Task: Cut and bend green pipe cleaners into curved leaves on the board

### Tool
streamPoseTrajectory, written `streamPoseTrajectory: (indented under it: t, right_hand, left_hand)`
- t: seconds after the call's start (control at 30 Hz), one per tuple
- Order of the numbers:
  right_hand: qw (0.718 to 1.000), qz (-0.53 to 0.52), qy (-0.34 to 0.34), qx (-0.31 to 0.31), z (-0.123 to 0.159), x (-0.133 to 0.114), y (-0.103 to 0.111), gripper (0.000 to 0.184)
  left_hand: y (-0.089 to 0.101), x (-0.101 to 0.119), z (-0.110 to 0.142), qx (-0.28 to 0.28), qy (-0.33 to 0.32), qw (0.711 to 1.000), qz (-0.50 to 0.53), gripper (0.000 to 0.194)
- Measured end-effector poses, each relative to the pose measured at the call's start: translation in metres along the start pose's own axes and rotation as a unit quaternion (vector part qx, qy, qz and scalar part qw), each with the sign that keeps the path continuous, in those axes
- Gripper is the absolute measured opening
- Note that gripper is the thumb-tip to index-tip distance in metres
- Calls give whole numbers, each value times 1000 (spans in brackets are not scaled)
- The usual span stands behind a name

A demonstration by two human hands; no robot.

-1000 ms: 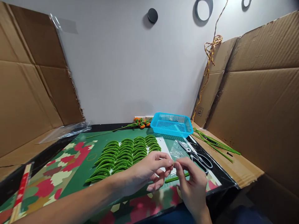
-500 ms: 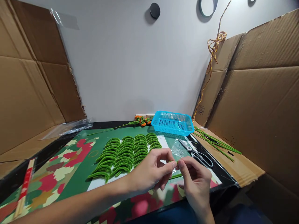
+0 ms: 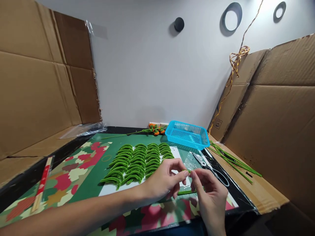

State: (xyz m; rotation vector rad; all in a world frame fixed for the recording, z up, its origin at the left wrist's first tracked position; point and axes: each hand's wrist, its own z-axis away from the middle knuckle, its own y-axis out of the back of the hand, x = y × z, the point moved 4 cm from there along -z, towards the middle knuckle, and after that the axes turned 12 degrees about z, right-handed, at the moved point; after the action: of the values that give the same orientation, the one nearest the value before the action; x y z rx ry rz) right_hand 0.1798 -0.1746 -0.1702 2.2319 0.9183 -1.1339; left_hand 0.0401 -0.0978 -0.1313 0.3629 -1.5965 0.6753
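My left hand (image 3: 167,178) and my right hand (image 3: 210,190) meet at the front of the table, fingertips almost touching. Both are closed in a pinch on a small green pipe cleaner (image 3: 189,171), mostly hidden by the fingers. Below them a straight green pipe cleaner (image 3: 187,192) lies on the mat. Left of the hands, curved green pipe cleaner pieces (image 3: 134,165) lie in several columns on a white sheet (image 3: 108,190), partly covered by my left forearm. Black-handled scissors (image 3: 206,166) rest just beyond my right hand, by a clear plastic bag (image 3: 191,161).
A blue basket (image 3: 188,144) stands at the back, beside orange and green pipe cleaner flowers (image 3: 156,128). Long green stems (image 3: 231,160) lie on cardboard at right. Cardboard walls (image 3: 283,131) flank the table. A red-wrapped wooden strip (image 3: 43,183) lies at left.
The view has shifted, so the scene sits further right in the picture. My left fingers have curled in closer, and a bit of green now shows between the fingertips.
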Motion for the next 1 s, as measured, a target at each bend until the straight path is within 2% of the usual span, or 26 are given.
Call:
streamPoseTrajectory:
  t: [0.2,0.37,0.53,0.63,0.73,0.87,0.93,1.0]
  right_hand:
    - [990,-86,-88,-72,-1,13,-7,30]
    - [989,-72,-96,-91,0,15,-10,32]
    - [999,25,7,-48,1,0,-6,23]
    - [992,92,91,12,4,-12,-2,12]
    - [971,150,176,64,7,-20,-2,6]
    - [924,213,292,123,12,-26,-3,14]
    - [907,233,325,135,14,-26,-4,20]
    - [906,237,327,129,13,-25,-4,22]
  left_hand:
    - [0,6,4,11,-52,991,-123,38]
    - [1,6,5,23,-74,974,-212,29]
    - [-4,8,7,52,-127,950,-280,25]
    - [-9,5,9,63,-102,962,-244,28]
    - [-14,-3,10,61,-58,985,-147,31]
    - [-16,-13,11,65,-32,995,-62,32]
    - [-16,-15,10,66,-36,996,-51,33]
    - [-13,-14,9,69,-50,995,-61,33]
